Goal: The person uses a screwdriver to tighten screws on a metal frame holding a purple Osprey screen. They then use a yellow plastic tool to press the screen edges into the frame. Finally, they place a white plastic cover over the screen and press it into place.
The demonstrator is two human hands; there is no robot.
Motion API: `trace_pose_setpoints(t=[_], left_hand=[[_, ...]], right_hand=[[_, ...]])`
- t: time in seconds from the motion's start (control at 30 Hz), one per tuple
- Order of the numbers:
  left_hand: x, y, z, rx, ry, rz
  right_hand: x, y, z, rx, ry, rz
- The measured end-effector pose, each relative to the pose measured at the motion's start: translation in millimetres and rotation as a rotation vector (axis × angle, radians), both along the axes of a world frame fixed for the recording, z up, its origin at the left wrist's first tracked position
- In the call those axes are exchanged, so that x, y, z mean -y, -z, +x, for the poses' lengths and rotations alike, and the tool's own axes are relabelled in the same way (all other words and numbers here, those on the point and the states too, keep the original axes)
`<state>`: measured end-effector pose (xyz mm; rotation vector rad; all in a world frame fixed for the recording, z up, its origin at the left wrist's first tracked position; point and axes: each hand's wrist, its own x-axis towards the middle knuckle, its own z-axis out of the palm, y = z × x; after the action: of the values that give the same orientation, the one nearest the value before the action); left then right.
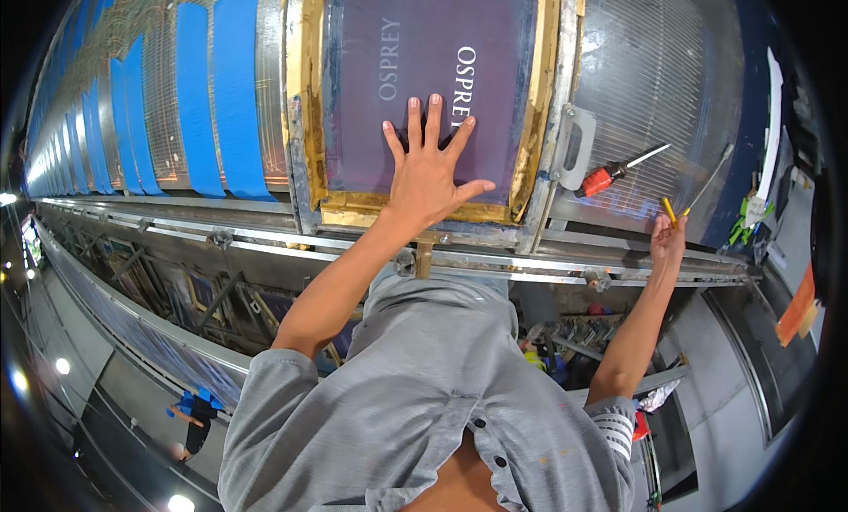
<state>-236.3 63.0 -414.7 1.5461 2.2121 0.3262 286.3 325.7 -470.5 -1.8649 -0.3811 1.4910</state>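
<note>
My left hand (426, 181) lies with fingers spread on the dark purple mesh of a framed printing screen (362, 150). White lettering shows on the mesh around the fingertips. Out to the right, my right hand (668, 240) is closed in a pinch around a short, thin yellow stick (669, 212). A slim metal rod (709, 178) with a yellow end lies right by those fingertips; whether it is also gripped, I cannot tell. Just left of this hand, a screwdriver (601, 178) with a red and black handle rests on the ridged metal surface, its shaft pointing away to the right.
Blue tape strips (199, 97) cover the long table at left. A metal bracket (576, 147) is fixed beside the screen frame. Metal rails (521, 263) run along the near edge, against my body. Green clips (749, 222) hang at far right. Another person (196, 419) is at lower left.
</note>
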Motion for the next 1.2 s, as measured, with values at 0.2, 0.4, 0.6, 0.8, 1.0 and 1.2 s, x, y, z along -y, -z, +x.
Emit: trace_pose_setpoints(t=[0.2,0.4,0.6,0.8,1.0,1.2], left_hand=[[-15,16,-12,-0.009,0.017,-0.082],[-22,9,-19,0.004,0.037,-0.087],[-19,9,-19,0.022,0.039,-0.071],[-3,-27,-65,0.160,-0.192,0.256],[73,-31,-118,-0.062,-0.817,0.315],[166,-5,-102,0.131,-1.182,0.163]], right_hand=[[26,-10,-95,0.405,-0.048,0.001],[48,-52,-250,0.558,-0.256,0.450],[65,-63,-354,0.632,-0.663,0.545],[87,-24,-296,1.265,-0.666,0.659],[60,-41,-258,0.980,-0.654,0.540],[-62,-22,-62,1.606,-0.548,0.420]])
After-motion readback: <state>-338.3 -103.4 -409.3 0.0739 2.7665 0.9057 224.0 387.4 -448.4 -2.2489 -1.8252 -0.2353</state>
